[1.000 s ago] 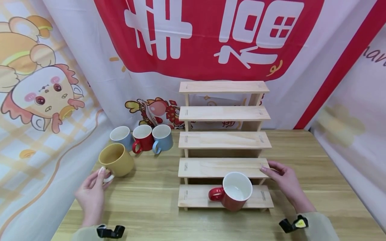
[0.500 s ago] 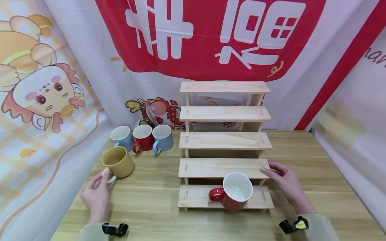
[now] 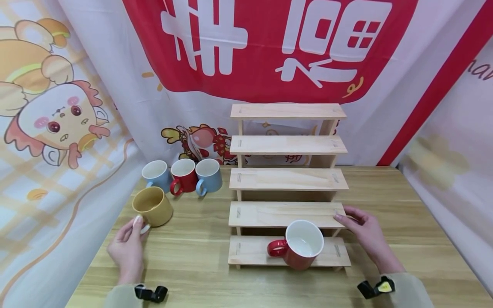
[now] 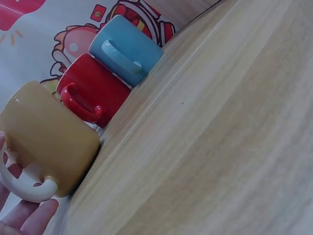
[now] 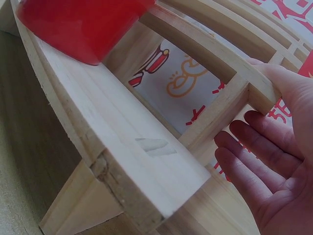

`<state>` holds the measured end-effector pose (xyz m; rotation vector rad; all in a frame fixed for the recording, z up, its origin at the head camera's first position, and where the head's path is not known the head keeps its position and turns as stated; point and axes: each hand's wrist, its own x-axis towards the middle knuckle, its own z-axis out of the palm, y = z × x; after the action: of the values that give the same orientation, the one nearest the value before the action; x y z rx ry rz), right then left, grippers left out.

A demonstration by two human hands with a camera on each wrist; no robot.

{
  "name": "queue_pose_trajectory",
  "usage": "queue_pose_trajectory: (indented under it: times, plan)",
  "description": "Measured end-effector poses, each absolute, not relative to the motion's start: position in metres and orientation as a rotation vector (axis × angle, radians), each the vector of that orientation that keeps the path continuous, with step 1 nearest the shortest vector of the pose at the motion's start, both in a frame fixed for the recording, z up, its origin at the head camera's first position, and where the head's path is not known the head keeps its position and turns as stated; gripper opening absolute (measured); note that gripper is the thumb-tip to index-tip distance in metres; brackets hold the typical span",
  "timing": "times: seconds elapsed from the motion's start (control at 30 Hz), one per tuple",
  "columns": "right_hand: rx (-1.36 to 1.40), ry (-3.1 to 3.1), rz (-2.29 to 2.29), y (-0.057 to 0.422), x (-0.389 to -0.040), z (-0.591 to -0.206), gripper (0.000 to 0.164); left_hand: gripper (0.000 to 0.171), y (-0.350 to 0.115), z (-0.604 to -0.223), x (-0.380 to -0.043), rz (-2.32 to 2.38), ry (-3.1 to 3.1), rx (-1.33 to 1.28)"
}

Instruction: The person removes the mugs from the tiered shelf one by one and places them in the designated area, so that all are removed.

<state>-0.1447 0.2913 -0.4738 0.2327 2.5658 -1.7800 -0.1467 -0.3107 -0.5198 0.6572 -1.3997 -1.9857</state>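
My left hand (image 3: pixel 129 250) pinches the white handle of a yellow mug (image 3: pixel 155 209) at the left of the table. In the left wrist view this mug (image 4: pixel 49 137) appears upright, its base at the tabletop. Just behind it stand a blue mug (image 3: pixel 158 176), a red mug (image 3: pixel 185 176) and another blue mug (image 3: pixel 209 177). My right hand (image 3: pixel 363 229) holds the right end of the second-lowest tier of a wooden stepped rack (image 3: pixel 269 214), thumb on top and fingers below. Another red mug (image 3: pixel 302 252), white inside, stands on the lowest tier, handle to the left.
The rack's upper tiers (image 3: pixel 289 145) rise toward the printed cloth backdrop (image 3: pixel 200 92) behind the table. Printed cloth walls (image 3: pixel 69 132) close in the left and right sides. Bare wood tabletop (image 3: pixel 188 239) lies between the yellow mug and the rack.
My left hand and the yellow mug have shifted slightly right, and the mug looks more upright. My right hand, the rack and the other mugs stay put.
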Motion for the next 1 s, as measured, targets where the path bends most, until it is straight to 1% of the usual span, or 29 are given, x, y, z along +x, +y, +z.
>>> queue_pose_trajectory:
  times: [0.17, 0.3, 0.4, 0.53, 0.7, 1.0]
  plan:
    - [0.233, 2.56, -1.789, 0.291, -0.144, -0.473, 0.064, 0.041, -0.311, -0.516, -0.145, -1.92, -1.539, 0.71]
    - [0.236, 2.563, -1.785, 0.291, -0.143, -0.472, 0.064, 0.049, -0.311, -0.509, -0.144, -1.851, -1.661, 0.753]
    - [0.241, 2.563, -1.786, 0.291, -0.143, -0.472, 0.064, 0.055, -0.31, -0.501, -0.144, -1.822, -1.671, 0.735]
    - [0.248, 2.559, -1.784, 0.29, -0.142, -0.472, 0.064, 0.059, -0.306, -0.488, -0.145, -1.751, -1.668, 0.656]
    - [0.25, 2.553, -1.764, 0.291, -0.144, -0.472, 0.067, 0.056, -0.292, -0.465, -0.145, -1.701, -1.697, 0.531]
    - [0.228, 2.556, -1.784, 0.292, -0.145, -0.473, 0.064, 0.049, -0.243, -0.418, -0.14, -1.769, -1.723, 0.259]
